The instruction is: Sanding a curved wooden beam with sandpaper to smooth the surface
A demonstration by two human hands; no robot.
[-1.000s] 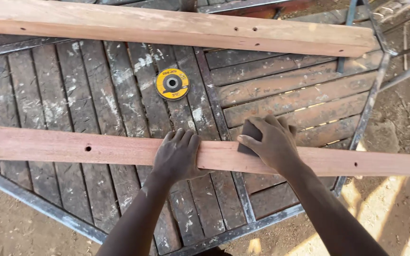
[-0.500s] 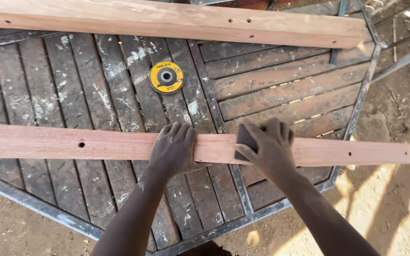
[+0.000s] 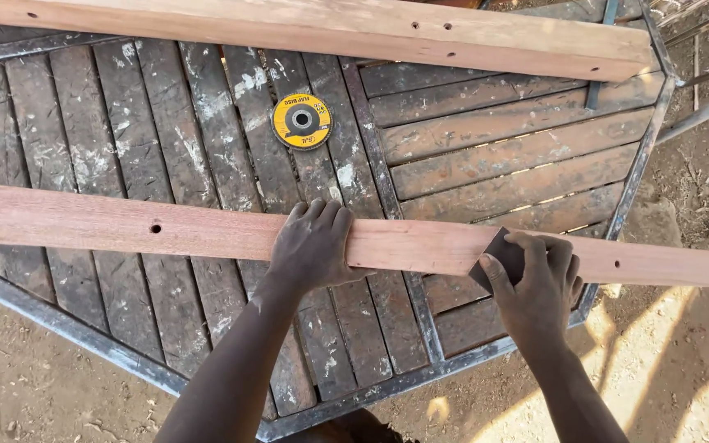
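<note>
We see a long reddish board (image 3: 207, 230) lying across an old wooden table (image 3: 84, 139). It sticks out past the table at both ends, maybe because it is too long to fit. Our left hand (image 3: 313, 246) lies flat on the middle of the board, fingers curled over its far edge, likely to keep it from sliding. Right of that hand, our right hand (image 3: 539, 283) is wrapped around a dark sanding pad (image 3: 504, 254) and presses it on the board. Behind the board lie a yellow round disc (image 3: 301, 121) and a second, paler board (image 3: 330, 29). The board's left end is cut off. We cannot see under the pad.
</note>
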